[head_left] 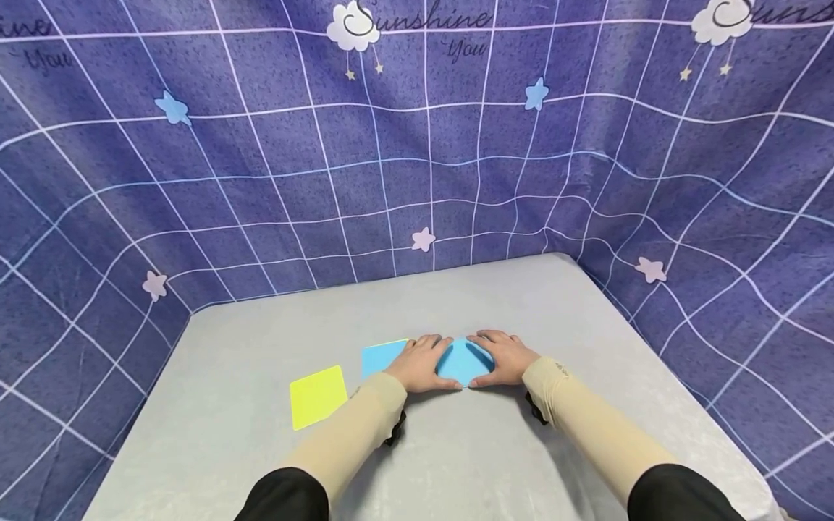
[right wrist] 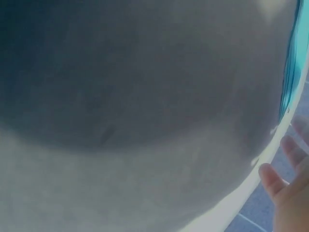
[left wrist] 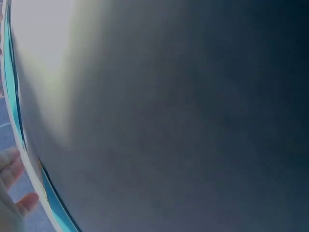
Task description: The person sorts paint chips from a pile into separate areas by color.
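Observation:
A stack of blue square sheets (head_left: 464,362) lies on the table between both hands. Its layered edge (right wrist: 290,67) shows in the right wrist view. My left hand (head_left: 422,364) holds the stack at its left side, thumb at the near edge and forefinger at the far edge. From the right side my right hand (head_left: 504,358) holds it the same way, the two thumb tips close together. Left of the left hand lies another blue sheet (head_left: 381,356), partly covered by that hand, with a thin yellow edge behind it. A yellow square sheet (head_left: 319,396) lies further left, near the left sleeve.
The pale grey table (head_left: 469,304) has rounded corners. A purple gridded curtain (head_left: 365,159) with stars and clouds hangs behind it and along both sides.

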`<action>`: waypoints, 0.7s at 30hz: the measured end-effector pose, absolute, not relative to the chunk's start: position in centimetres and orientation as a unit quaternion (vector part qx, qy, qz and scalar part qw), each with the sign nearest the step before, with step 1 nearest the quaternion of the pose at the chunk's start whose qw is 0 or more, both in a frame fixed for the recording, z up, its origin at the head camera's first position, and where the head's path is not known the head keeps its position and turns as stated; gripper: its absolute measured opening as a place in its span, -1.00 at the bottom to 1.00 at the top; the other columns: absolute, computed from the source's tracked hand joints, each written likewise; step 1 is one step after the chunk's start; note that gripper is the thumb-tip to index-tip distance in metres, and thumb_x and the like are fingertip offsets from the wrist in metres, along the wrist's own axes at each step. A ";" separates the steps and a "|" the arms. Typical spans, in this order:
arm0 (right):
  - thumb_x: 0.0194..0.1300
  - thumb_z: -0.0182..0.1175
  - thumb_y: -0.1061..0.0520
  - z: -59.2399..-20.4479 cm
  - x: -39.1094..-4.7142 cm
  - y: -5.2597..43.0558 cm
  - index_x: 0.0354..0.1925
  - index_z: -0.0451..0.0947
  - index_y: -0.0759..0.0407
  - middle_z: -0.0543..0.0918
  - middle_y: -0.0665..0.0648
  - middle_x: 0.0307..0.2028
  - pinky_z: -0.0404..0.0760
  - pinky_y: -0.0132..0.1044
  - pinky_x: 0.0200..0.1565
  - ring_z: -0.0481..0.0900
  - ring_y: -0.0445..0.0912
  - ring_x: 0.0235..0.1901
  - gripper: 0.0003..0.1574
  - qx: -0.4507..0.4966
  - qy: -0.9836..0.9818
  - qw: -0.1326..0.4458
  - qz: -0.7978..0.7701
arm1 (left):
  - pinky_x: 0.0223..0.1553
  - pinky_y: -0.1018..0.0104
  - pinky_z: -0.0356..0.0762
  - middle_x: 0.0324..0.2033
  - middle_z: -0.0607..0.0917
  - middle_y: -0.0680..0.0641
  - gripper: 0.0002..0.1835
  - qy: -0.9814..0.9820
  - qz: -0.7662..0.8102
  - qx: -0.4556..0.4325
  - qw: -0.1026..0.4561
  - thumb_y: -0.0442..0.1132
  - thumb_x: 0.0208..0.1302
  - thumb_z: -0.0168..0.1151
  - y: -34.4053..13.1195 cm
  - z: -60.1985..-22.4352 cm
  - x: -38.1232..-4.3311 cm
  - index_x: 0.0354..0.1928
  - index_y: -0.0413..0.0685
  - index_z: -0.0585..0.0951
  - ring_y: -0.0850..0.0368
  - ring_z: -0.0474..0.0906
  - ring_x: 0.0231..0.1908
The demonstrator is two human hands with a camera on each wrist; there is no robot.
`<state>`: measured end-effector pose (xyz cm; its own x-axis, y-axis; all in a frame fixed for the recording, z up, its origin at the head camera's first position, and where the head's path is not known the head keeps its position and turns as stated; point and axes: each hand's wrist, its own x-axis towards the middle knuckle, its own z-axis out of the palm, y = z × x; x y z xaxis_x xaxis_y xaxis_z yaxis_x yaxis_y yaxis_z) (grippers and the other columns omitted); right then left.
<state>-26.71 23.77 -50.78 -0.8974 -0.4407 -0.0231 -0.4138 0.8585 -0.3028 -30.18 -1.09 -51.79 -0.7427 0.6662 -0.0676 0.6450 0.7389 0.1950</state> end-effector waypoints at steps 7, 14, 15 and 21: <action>0.21 0.40 -0.40 -50.0 -27.7 22.1 0.54 0.30 0.09 0.35 0.34 0.43 0.30 0.33 0.30 0.31 0.29 0.41 0.14 -0.235 0.959 0.048 -0.149 | 0.40 -0.22 0.18 0.48 0.33 -0.21 -0.04 0.941 0.102 0.317 0.056 0.44 0.36 0.15 -4.9 -51.3 -30.6 0.59 0.02 0.25 -0.16 0.22 0.47; 0.24 0.40 -0.37 -50.0 -27.9 20.3 0.53 0.31 0.10 0.37 0.34 0.41 0.31 0.31 0.30 0.33 0.28 0.40 0.09 -0.246 0.957 0.059 -0.140 | 0.35 -0.26 0.22 0.42 0.39 -0.27 -0.07 0.948 0.121 0.289 0.055 0.36 0.34 0.25 -8.0 -50.6 -29.9 0.55 -0.07 0.31 -0.21 0.27 0.44; 0.24 0.39 -0.37 -50.0 -28.0 19.9 0.53 0.31 0.10 0.37 0.34 0.42 0.31 0.31 0.30 0.32 0.28 0.41 0.10 -0.248 0.956 0.064 -0.140 | 0.36 -0.25 0.22 0.42 0.38 -0.27 -0.07 0.949 0.119 0.285 0.056 0.36 0.34 0.25 -8.3 -50.6 -29.8 0.55 -0.07 0.31 -0.21 0.27 0.44; 0.27 0.37 -0.38 -49.8 -28.6 17.7 0.56 0.26 0.09 0.32 0.33 0.45 0.27 0.31 0.33 0.26 0.26 0.44 0.12 -0.260 0.951 0.087 -0.144 | 0.39 -0.20 0.22 0.46 0.33 -0.28 0.00 0.959 0.098 0.259 0.055 0.42 0.29 0.25 -10.5 -51.1 -29.5 0.57 -0.04 0.28 -0.20 0.22 0.47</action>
